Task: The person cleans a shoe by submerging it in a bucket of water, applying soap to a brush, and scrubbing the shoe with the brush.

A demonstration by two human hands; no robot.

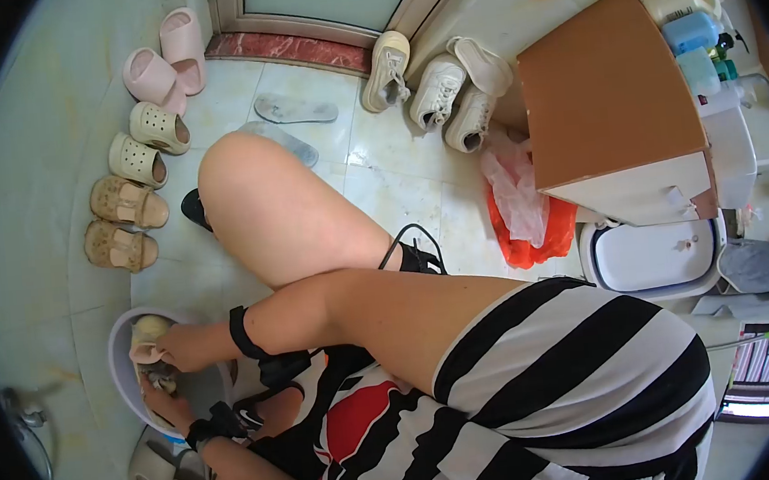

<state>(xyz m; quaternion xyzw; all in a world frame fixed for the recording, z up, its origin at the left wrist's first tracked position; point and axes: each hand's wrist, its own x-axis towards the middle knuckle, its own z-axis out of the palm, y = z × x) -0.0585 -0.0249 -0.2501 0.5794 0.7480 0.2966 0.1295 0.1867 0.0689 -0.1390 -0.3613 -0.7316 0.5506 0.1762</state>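
A cream-coloured shoe (pixel 149 333) is tilted inside a pale round basin (pixel 121 359) by the left wall. My right hand (pixel 175 347) has its fingers closed round the shoe's upper edge. Lower in the basin, my left hand (pixel 169 409) is curled against the shoe's other end. Between the two hands a greyish part shows, too small to make out. Black straps with small devices circle both my wrists. Some of the shoe and the basin's inside are hidden behind my hands.
Pink slides (pixel 182 49), cream clogs (pixel 137 159) and brown sandals (pixel 120 247) line the left wall. Beige slippers (pixel 153 470) lie beside the basin. White sneakers (pixel 437 89) stand near the door. A brown-topped cabinet (pixel 615 101), red bag (pixel 532 250) and folding tub (pixel 656 255) are right.
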